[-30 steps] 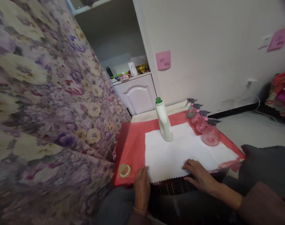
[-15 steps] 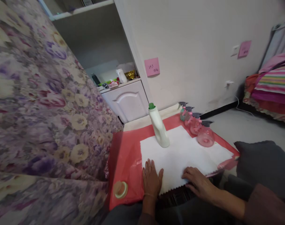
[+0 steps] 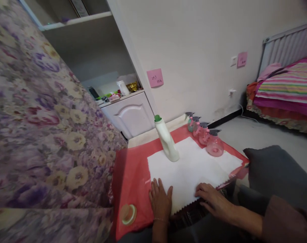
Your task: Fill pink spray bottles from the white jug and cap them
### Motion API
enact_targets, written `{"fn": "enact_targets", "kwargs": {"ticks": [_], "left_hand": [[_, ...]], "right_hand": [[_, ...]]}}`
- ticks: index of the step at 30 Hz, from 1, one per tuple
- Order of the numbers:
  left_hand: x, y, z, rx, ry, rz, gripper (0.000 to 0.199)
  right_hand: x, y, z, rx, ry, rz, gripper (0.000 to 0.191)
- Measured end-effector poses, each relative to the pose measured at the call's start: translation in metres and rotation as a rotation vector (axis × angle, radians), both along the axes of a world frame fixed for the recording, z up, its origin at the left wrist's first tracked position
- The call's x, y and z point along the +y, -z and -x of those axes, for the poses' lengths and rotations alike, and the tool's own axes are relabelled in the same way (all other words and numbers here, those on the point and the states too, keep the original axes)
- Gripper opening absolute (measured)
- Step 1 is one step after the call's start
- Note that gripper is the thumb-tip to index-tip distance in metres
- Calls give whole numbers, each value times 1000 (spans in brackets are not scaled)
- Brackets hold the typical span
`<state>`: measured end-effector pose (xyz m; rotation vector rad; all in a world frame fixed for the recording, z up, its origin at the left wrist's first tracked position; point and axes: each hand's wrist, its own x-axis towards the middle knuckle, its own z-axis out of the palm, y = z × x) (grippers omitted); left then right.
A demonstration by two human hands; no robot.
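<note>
A white cloth (image 3: 191, 172) with zigzag edges lies spread over the red table cover (image 3: 133, 168). My left hand (image 3: 161, 201) rests flat on its left front corner, fingers spread, holding nothing. Near the front edge of the cloth, my right hand (image 3: 212, 199) lies with its fingers bent and the thumb apart; nothing shows in it. A pale green bottle (image 3: 167, 141) with a green mouth piece stands on the cloth's back part. Pink spray bottles (image 3: 215, 146), several in a row, line the back right. At the front left sits a round lid (image 3: 128, 214).
A floral curtain (image 3: 74, 145) hangs close on the left. Behind the table are a white cabinet (image 3: 133, 116) and a wall with a pink note (image 3: 155, 78). A grey cushion (image 3: 279, 172) is at the right, with a bed (image 3: 287, 87) farther back.
The view has turned a little to the right, so the surroundings sit farther left in the picture. Both hands remain at about the same places on the cloth.
</note>
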<state>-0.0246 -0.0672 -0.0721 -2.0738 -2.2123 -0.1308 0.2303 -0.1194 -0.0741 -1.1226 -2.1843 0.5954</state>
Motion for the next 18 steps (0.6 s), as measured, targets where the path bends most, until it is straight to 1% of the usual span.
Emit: {"fn": "enact_targets", "kwargs": {"ticks": [5,7,10,13,16,18], "left_hand": [[-4,-9,0,-13,-49,55,65],[-1,-14,0,-18,-75,42,67],[10,-19,3,-14,-87,10,68],[24,-17,12,-30,-155,2,68],[33,-9,25,-51,-277,32,70],[36,-5,31,-57,-312,52,72]], "right_hand": [[-4,2,3,25,-59,4,34],[-5,2,5,32,-84,13,33],[-6,2,7,38,-103,29,31],[-6,4,7,51,-115,43,33],[-6,8,5,79,-124,44,35],[-7,11,4,95,-126,35,36]]}}
